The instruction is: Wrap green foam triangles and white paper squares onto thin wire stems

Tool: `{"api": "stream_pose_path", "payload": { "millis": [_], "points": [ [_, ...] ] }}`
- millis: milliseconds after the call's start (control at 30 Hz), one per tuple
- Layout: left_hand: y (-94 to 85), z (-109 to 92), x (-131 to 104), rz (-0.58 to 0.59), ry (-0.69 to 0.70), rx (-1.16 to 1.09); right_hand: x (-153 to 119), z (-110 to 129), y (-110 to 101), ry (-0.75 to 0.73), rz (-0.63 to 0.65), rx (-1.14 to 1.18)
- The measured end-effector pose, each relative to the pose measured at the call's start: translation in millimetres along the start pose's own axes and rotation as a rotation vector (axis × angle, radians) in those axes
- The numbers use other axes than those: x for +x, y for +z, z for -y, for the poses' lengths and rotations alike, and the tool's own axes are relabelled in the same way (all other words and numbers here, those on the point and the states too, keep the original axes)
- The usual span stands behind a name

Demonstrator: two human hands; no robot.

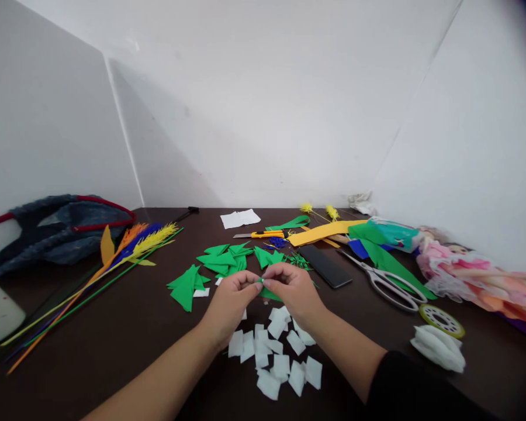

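Note:
My left hand (231,301) and my right hand (294,290) meet above the middle of the table, thumbs and forefingers pinched together. Between the fingertips is a green paper piece (269,293), mostly covered by the right hand, with a tiny white bit showing at the pinch. Just beyond the hands lie several green paper triangles (228,260) in loose piles, with another pile (184,287) to the left. Under and in front of my wrists, several small white tissue squares (281,367) are scattered on the dark table (166,356).
At right lie a black phone (326,266), scissors (383,279), a tape roll (442,320), folded white tissue (438,348) and dolls (477,266). A yellow cutter (263,234) with exposed blade rests behind. Paper wheat stalks (134,251) and dark cloth (56,231) occupy the left.

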State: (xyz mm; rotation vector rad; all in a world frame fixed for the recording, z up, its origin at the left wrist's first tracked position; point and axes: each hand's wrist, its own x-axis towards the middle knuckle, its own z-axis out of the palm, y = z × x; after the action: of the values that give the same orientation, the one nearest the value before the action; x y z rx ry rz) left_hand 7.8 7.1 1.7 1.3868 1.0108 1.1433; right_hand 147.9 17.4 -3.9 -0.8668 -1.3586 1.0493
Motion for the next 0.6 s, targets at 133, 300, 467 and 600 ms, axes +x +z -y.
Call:
{"api": "stream_pose_path", "payload": {
  "millis": [133,300,467,600],
  "points": [
    [2.0,-2.9,0.3,0.021,-0.04,0.0,0.1,-1.6,-4.6,-0.019,-0.016,-0.049],
    [3.9,-4.5,1.2,0.038,-0.046,-0.009,-3.0,-0.2,-5.9,-0.091,-0.009,-0.157],
    [1.2,-4.3,1.8,0.013,0.025,0.133,-5.0,4.7,-10.2,-0.098,0.046,-0.12],
    [0.6,-9.1,1.3,0.029,0.07,0.285,-1.4,6.6,-15.2,0.023,0.064,0.049]
  ]
}}
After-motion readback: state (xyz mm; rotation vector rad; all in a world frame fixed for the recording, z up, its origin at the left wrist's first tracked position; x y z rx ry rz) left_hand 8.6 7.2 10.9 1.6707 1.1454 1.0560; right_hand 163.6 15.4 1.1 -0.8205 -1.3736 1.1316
